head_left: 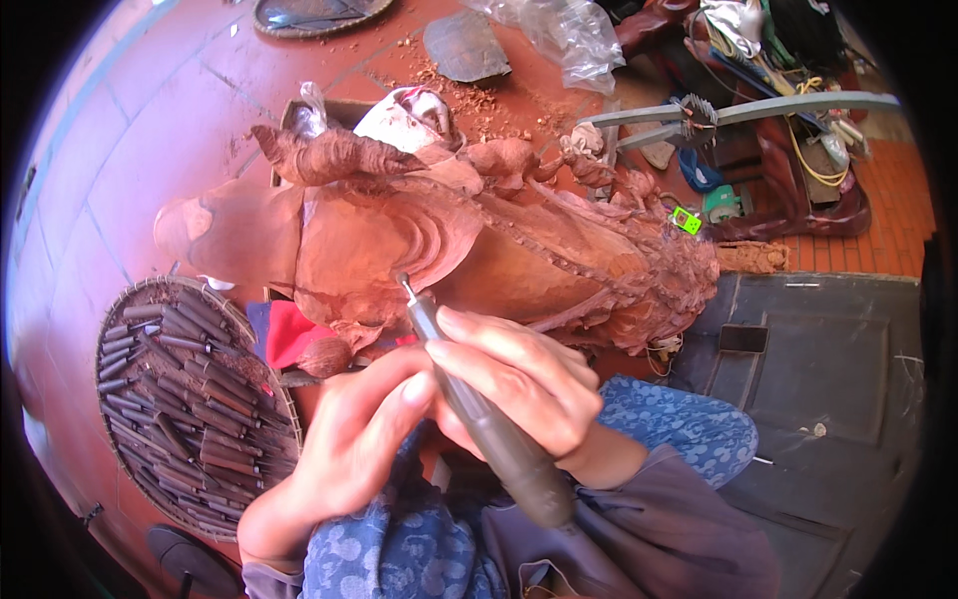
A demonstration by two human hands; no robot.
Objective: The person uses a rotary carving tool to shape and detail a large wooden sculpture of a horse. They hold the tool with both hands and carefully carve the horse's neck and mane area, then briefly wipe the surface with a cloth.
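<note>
A dark rotary carving tool (489, 424) slants up and left, held between my two hands. My right hand (529, 384) closes around its front part, thumb and fingers pressed on the body. From the other side my left hand (364, 424) grips near its collar, its fingertips partly hidden behind the tool. The small round burr (404, 281) appears to meet the surface of a large reddish-brown wood carving (539, 260), which lies across in front of me. Curved stepped grooves and a row of bead-like bumps run over the carving. Its right end is densely carved.
A round woven basket (291, 439) full of dark-handled chisels stands at left. Another tray (329, 28) sits far off near wood chips. A metal clamp-like bar (798, 105), a small green device (686, 220) and a dark panel (828, 389) with a phone (743, 338) are at right.
</note>
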